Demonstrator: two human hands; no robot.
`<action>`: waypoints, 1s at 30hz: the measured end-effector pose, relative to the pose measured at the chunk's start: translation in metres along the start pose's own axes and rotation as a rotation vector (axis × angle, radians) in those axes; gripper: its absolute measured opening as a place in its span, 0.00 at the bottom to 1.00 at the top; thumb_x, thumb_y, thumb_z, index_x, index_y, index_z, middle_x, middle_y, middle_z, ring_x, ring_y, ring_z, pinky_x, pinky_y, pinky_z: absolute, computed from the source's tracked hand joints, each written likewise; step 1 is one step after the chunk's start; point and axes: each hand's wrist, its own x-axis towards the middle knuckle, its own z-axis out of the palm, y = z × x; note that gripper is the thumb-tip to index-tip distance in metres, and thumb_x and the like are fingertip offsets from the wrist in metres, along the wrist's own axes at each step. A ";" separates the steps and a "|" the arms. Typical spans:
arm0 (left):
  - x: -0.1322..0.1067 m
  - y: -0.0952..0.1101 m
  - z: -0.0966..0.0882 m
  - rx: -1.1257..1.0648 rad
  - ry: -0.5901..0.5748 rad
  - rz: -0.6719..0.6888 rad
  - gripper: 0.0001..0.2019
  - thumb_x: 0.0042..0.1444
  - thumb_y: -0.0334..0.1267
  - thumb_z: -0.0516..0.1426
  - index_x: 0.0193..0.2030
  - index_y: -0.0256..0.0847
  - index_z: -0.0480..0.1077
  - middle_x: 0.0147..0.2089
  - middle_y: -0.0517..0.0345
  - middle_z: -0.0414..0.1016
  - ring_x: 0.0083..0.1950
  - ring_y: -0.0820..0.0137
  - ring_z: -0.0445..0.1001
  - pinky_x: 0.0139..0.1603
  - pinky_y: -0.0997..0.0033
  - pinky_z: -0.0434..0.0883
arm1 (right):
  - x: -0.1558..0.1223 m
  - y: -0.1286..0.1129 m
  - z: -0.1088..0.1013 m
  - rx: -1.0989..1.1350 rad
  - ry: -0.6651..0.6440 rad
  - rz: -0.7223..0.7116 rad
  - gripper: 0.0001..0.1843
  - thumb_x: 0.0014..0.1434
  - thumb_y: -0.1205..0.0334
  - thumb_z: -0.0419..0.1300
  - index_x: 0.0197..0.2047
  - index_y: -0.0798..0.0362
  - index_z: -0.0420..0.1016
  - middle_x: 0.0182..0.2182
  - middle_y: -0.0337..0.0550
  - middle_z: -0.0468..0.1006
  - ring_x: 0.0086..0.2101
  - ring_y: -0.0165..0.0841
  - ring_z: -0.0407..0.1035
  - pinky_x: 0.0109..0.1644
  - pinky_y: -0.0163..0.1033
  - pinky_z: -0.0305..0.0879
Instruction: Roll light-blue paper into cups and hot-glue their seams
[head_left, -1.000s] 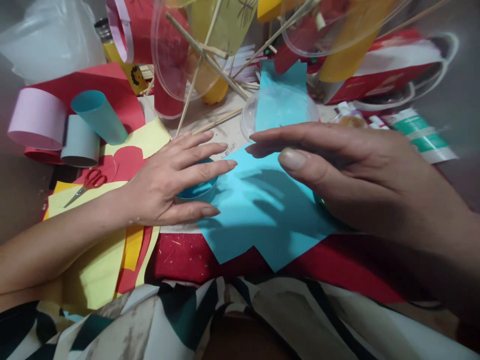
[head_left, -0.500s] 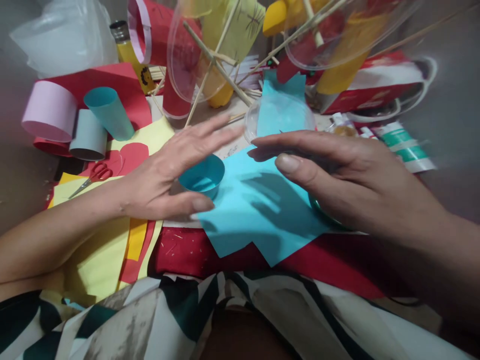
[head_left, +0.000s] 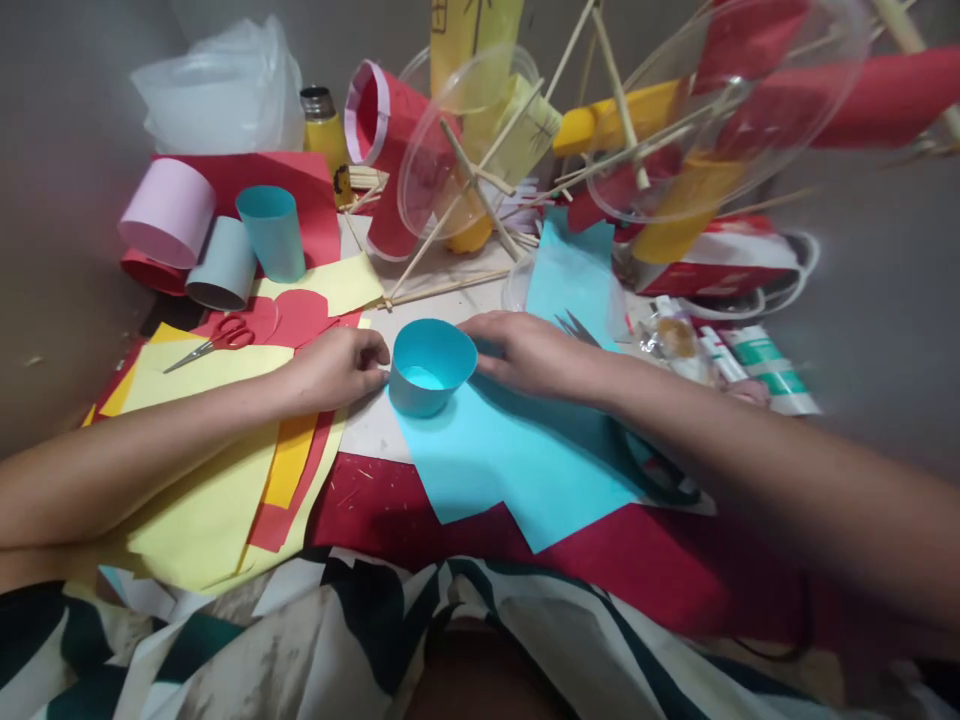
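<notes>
A short blue paper tube stands upright on a large sheet of blue paper, its round opening facing up. At its left side is my left hand, fingers loosely curled, with a gap between thumb and forefinger and nothing between them. My right hand is at the tube's right side, its fingertips at the far side of the rim and partly hidden behind it. Neither hand is visibly wrapped round the tube. Dark scissor blades show behind my right wrist; their handle lies under the forearm.
Red-handled scissors lie on yellow and red paper at left. Behind them stand paper tubes, including a taller blue one. A stick frame with clear plastic discs rises at the back. Glue tubes lie at right.
Both hands have moved away from me and down, from hovering over the blue paper to either side of the short tube. The view has shifted, showing more of the stick frame.
</notes>
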 end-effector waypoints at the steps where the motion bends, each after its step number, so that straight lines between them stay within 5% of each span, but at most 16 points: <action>1: 0.000 0.001 0.002 0.014 -0.003 -0.003 0.08 0.53 0.39 0.61 0.39 0.39 0.78 0.36 0.53 0.82 0.35 0.66 0.75 0.34 0.69 0.66 | 0.005 0.000 0.001 -0.047 -0.041 -0.033 0.15 0.62 0.65 0.57 0.49 0.51 0.81 0.49 0.53 0.83 0.50 0.45 0.75 0.55 0.49 0.70; 11: -0.004 0.001 0.007 -0.009 0.006 -0.019 0.04 0.57 0.35 0.59 0.36 0.39 0.75 0.33 0.56 0.78 0.33 0.67 0.73 0.36 0.68 0.65 | 0.024 0.006 0.009 -0.082 -0.130 -0.101 0.07 0.61 0.64 0.55 0.38 0.52 0.75 0.39 0.52 0.79 0.41 0.43 0.71 0.47 0.46 0.64; 16: -0.008 -0.002 0.004 -0.473 0.016 -0.143 0.03 0.57 0.33 0.60 0.37 0.39 0.71 0.29 0.57 0.77 0.28 0.69 0.76 0.32 0.69 0.71 | 0.028 0.006 -0.001 0.027 -0.192 -0.127 0.06 0.58 0.62 0.57 0.34 0.51 0.74 0.34 0.47 0.78 0.36 0.39 0.71 0.42 0.42 0.65; 21: -0.017 0.004 0.008 -0.951 0.077 -0.313 0.10 0.56 0.36 0.64 0.43 0.37 0.73 0.37 0.52 0.82 0.36 0.68 0.82 0.43 0.66 0.78 | 0.020 0.004 -0.010 0.145 -0.161 -0.068 0.09 0.61 0.57 0.55 0.34 0.52 0.73 0.35 0.46 0.77 0.36 0.38 0.72 0.42 0.43 0.69; 27: -0.027 0.018 0.031 -1.199 -0.117 -0.335 0.06 0.58 0.38 0.64 0.37 0.38 0.76 0.40 0.53 0.82 0.42 0.70 0.80 0.54 0.66 0.74 | 0.013 0.007 -0.008 0.362 -0.028 0.044 0.11 0.55 0.50 0.61 0.33 0.49 0.71 0.34 0.44 0.77 0.38 0.41 0.72 0.45 0.45 0.69; 30: -0.029 0.021 0.041 -1.332 -0.113 -0.373 0.03 0.61 0.35 0.61 0.37 0.38 0.74 0.40 0.51 0.82 0.42 0.69 0.80 0.53 0.65 0.75 | 0.012 0.006 -0.006 0.383 -0.010 0.058 0.13 0.58 0.48 0.61 0.31 0.49 0.71 0.32 0.43 0.76 0.37 0.39 0.71 0.43 0.44 0.68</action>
